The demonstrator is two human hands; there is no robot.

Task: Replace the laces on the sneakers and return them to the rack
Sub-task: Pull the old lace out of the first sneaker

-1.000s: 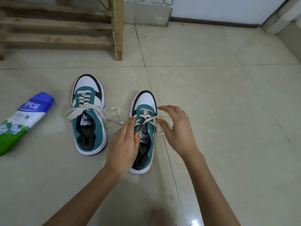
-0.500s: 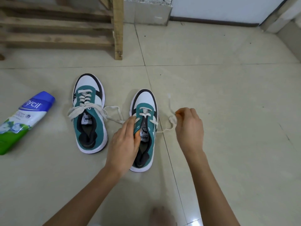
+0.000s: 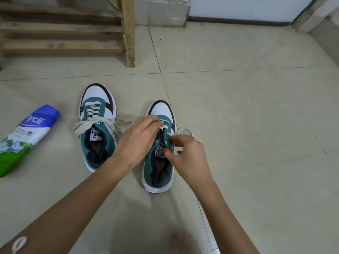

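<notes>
- Step in hand: relacing of sneaker (image 3: 159,167), mid-floor; toe-end eyelets threaded, upper ones judged not yet done.
- Left hand (image 3: 137,142): fingers bent over the toe-end lace rows; grip hidden, cannot tell.
- Right hand (image 3: 189,156): apart from the left, pinching lace (image 3: 185,132) beside the eyelet row.
- Next move, judged: lace tip through the next eyelet, slack drawn even.
- Second sneaker (image 3: 97,129): just beside, laced, ends untied.
- Floor (image 3: 247,125): pale tile; wooden rack (image 3: 60,46) at far left corner; bottle (image 3: 23,138) lying toward left edge.

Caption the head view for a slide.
Left hand and right hand work the lace of one sneaker; the other sneaker stands beside it.
</notes>
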